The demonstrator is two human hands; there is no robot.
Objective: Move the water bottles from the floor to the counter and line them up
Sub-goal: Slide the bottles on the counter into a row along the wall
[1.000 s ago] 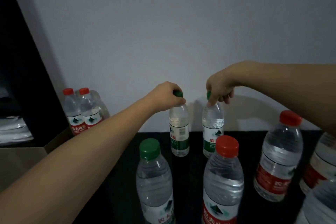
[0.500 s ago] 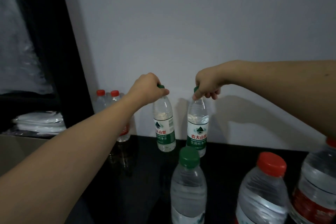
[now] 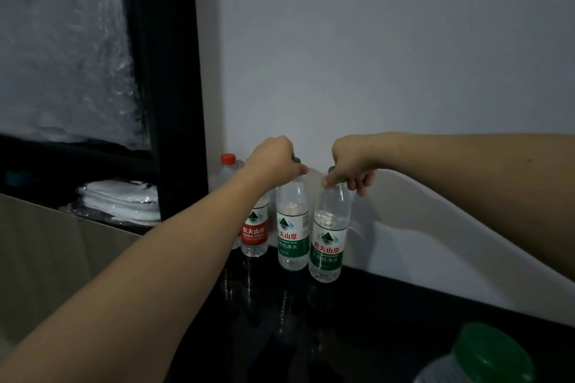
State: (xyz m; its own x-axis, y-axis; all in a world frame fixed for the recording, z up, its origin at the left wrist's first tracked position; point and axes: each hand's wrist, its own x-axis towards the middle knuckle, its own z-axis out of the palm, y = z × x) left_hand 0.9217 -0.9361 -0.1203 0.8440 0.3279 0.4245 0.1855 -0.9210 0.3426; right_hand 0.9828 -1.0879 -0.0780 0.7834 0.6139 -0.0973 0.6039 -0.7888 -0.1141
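Two green-labelled water bottles stand upright at the back of the black counter [image 3: 404,314], close to the white wall. My left hand [image 3: 273,162] grips the green cap of the left bottle [image 3: 292,227]. My right hand [image 3: 351,162] pinches the green cap of the right bottle [image 3: 329,236]. Just left of them, partly behind my left forearm, stand a red-labelled bottle [image 3: 255,230] and a red-capped bottle [image 3: 227,171] behind it, both in the corner. The four bottles form a rough row along the wall.
Another green-capped bottle [image 3: 485,357] stands close to me at the bottom right. A black frame [image 3: 174,102] rises at the counter's left end. A stack of white items [image 3: 121,199] lies on a ledge beyond it.
Both hands have carried the two green-capped bottles leftward along the wall to the red-labelled bottles in the corner. My view has turned left, so the near bottles have mostly left the frame.
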